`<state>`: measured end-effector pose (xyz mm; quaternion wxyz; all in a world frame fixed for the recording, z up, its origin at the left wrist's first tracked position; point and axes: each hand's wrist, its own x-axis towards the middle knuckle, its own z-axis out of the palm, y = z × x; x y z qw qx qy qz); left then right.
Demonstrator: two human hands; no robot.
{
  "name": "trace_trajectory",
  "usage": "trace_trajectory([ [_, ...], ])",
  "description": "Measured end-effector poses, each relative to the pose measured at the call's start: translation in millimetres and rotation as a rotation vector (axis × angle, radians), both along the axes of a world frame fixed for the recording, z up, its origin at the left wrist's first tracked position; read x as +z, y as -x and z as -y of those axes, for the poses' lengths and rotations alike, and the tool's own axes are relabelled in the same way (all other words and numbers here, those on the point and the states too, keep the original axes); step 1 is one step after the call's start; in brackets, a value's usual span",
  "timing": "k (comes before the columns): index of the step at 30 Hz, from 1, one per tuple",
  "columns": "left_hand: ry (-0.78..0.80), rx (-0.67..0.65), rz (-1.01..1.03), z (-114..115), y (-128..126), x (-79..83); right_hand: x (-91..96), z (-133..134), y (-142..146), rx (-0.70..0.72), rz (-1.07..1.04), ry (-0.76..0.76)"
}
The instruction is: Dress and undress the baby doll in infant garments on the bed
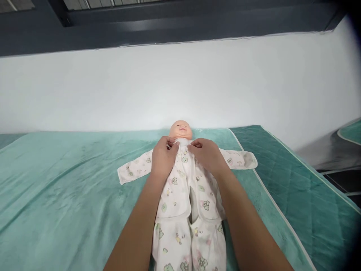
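Observation:
A baby doll (181, 130) lies on its back on a teal blanket (70, 180), head away from me, arms spread. It wears a white printed romper (180, 195) that gapes open down the middle below the chest. My left hand (163, 158) pinches the left side of the romper's collar just under the doll's chin. My right hand (205, 153) pinches the right side of the same collar. The two hands nearly meet at the neck. Both forearms run up along the doll's body and hide parts of the romper.
The blanket covers a teal quilted mattress (299, 195) with white piping, whose edge falls away at the right. A white wall (180, 82) rises right behind the doll's head, with a dark window frame (169, 26) above. Another teal pad (351, 131) shows at far right.

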<state>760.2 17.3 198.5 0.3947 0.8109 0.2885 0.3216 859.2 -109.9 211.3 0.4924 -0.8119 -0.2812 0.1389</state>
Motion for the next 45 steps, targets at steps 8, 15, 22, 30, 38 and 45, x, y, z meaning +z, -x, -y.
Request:
trace_trajectory([
  [8, 0.074, -0.035, -0.037, -3.4, -0.3, 2.0, -5.0, -7.3, 6.8, 0.059, -0.364, -0.434],
  [15, 0.080, -0.023, 0.023, -3.1, -0.2, 4.0, -5.8, -14.9, 15.7, 0.074, -0.360, -0.506],
  [22, 0.119, -0.085, 0.138, 8.3, -0.8, 14.1, -15.4, -16.7, 10.5, 0.098, -0.337, -0.531],
  [30, 0.222, -0.136, 0.149, 1.4, -0.6, 8.2, -12.4, -14.9, 14.6, 0.011, -0.196, -0.453],
  [38, 0.302, -0.186, 0.177, 0.6, -0.9, 4.6, -7.6, -15.3, 16.9, -0.007, -0.053, -0.287],
  [45, 0.387, -0.210, 0.175, -0.5, -0.4, 5.2, -8.5, -17.0, 18.6, 0.021, 0.033, -0.209],
])
